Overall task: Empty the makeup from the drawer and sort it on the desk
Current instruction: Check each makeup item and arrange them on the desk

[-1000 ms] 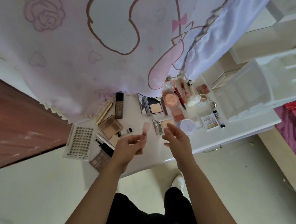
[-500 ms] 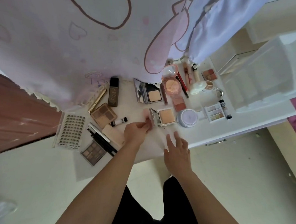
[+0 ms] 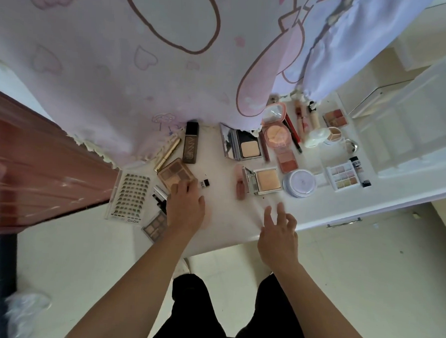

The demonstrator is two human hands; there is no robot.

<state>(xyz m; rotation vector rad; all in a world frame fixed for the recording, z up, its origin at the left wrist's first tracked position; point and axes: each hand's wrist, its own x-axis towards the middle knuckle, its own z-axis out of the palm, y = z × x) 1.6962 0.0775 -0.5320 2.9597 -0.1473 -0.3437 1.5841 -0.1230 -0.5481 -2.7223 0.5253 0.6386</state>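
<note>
Eyeshadow palette (image 3: 176,173), brown, lies among makeup on the white desk (image 3: 227,218). Left hand (image 3: 186,208) covers its near corner, fingertips down, grip impossible to judge. Pink tube (image 3: 240,182) lies beside the open compact (image 3: 266,181). Right hand (image 3: 280,239) hovers, fingers spread, holding nothing.

White desk (image 3: 227,220). Left end: lash tray (image 3: 130,193), gold tube (image 3: 167,154), dark foundation bottle (image 3: 191,144), brown eyeshadow palette (image 3: 175,172). Middle: far open compact (image 3: 245,145), near open compact (image 3: 265,181), pink tube (image 3: 240,182) just beside it. Right: white round jar (image 3: 299,183), pastel palette (image 3: 343,176), pink blush compact (image 3: 275,131).
</note>
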